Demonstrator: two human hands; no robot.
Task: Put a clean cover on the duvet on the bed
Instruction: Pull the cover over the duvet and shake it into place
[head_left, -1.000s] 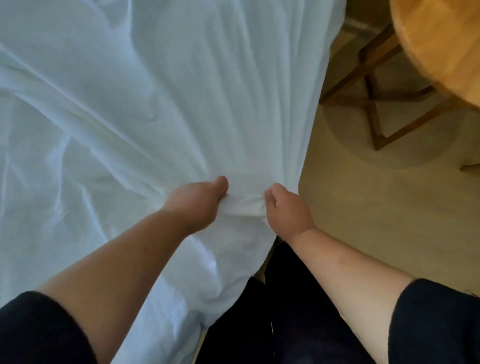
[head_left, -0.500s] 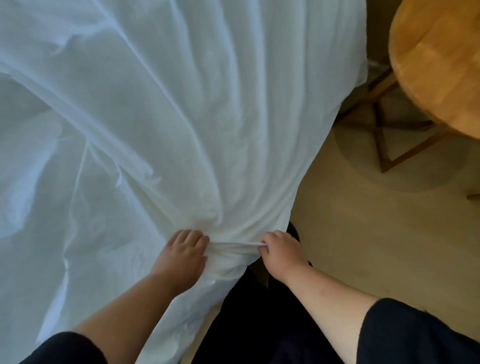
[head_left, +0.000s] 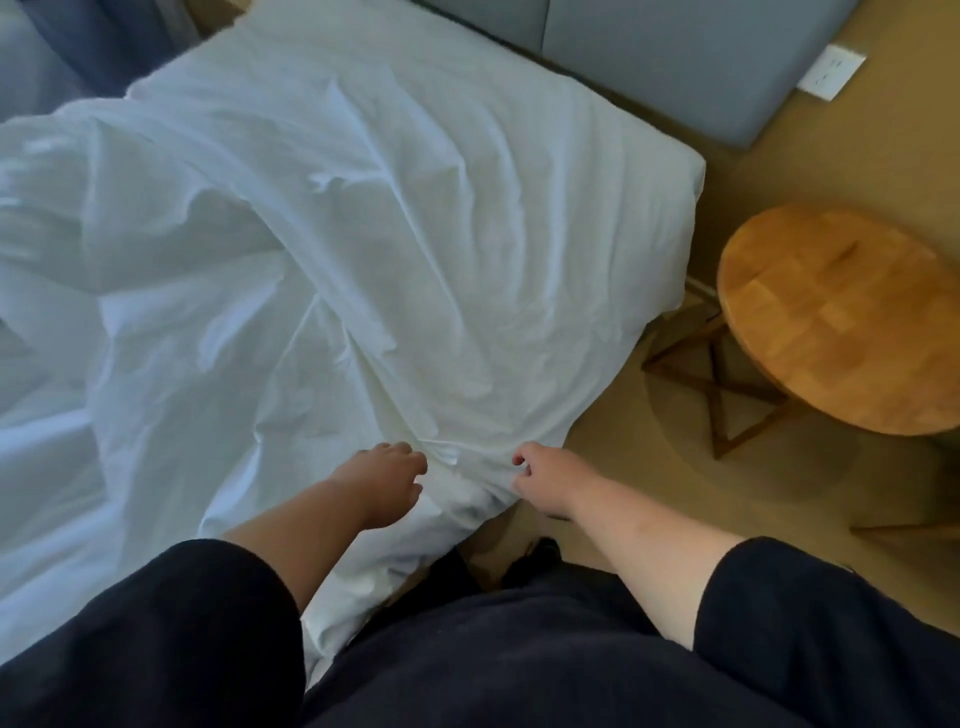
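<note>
The white duvet cover (head_left: 374, 218) lies crumpled across the bed, and its near corner hangs over the bed's edge just in front of me. My left hand (head_left: 382, 483) has its fingers curled into the fabric at that corner. My right hand (head_left: 553, 480) pinches the cover's edge a short way to the right, by the floor side. The cloth between my hands is slack and folded. I cannot tell the duvet apart from the cover.
A round wooden side table (head_left: 841, 317) on crossed legs stands close to the bed's right side. A grey-blue padded headboard (head_left: 675, 57) and a white wall socket (head_left: 831, 73) are at the top right. Tan floor (head_left: 675, 493) lies to my right.
The cover, held up and stretched taut before, has dropped onto the bed. My hands have moved down and a little further apart, and the cloth between them has gone slack.
</note>
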